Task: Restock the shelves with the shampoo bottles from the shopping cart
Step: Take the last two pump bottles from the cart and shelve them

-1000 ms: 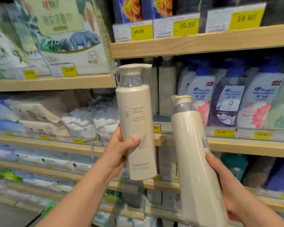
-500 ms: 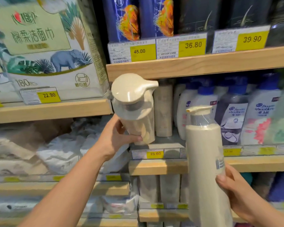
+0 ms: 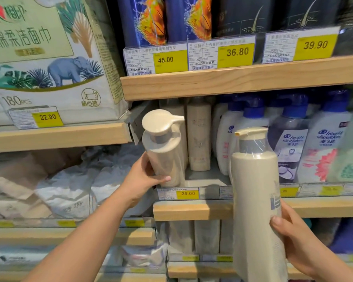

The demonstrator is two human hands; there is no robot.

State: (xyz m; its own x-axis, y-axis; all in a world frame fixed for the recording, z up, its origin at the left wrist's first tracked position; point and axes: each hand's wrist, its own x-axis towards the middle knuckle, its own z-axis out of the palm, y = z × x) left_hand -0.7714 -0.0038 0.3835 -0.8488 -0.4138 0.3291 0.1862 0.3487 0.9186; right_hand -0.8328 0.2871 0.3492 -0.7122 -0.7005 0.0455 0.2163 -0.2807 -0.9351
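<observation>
Wooden shelf: beige pump bottle standing at rear; blue-capped white bottles to its right, upright.

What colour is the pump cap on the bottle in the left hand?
Cream-beige, matching the bottle, above a grey collar; the head view shows the pump cap clearly.

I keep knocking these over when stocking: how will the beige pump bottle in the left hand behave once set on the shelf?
The beige pump bottle is tall and narrow, so probably tippy. Its glossy wrap looks slippery. The left hand grips it low, so it may wobble.
</observation>
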